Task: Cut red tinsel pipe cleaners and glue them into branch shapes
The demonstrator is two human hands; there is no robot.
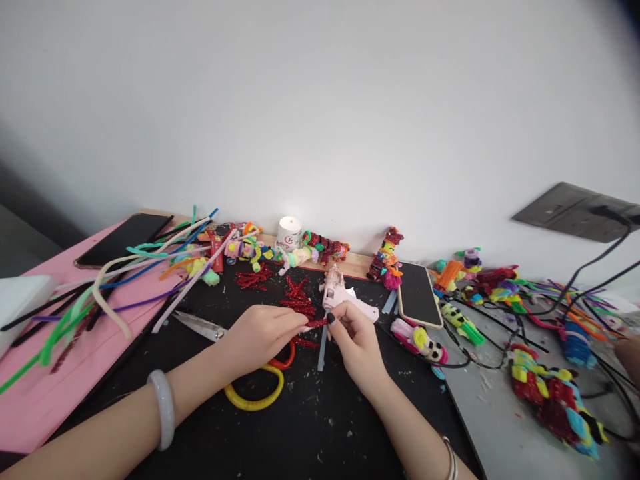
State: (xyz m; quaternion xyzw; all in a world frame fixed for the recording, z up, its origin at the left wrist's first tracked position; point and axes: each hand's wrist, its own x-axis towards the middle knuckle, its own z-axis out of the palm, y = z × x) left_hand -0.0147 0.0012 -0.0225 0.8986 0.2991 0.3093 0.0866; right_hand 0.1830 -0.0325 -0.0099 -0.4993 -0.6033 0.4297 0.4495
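Observation:
My left hand (pixel 263 335) and my right hand (pixel 354 340) meet over a black mat (pixel 300 427), both pinching the same short red glitter pipe cleaner piece (pixel 317 323). My fingers are closed on its two ends. More red glitter pieces (pixel 297 293) lie just behind my hands. A pink glue gun (pixel 343 297) rests right behind my right hand, with a clear glue stick (pixel 323 350) below it. Scissors with a yellow and orange handle (pixel 255 393) lie under my left wrist. A pale bangle (pixel 163 407) sits on my left forearm.
Loose coloured pipe cleaners (pixel 125 280) lie on a pink sheet (pixel 45 393) at the left, beside a dark phone (pixel 125 239). Another phone (pixel 419 293), a lit candle (pixel 289 232), pipe cleaner figures (pixel 555 397), black cables (pixel 590 267) and a wall socket (pixel 580 210) are around.

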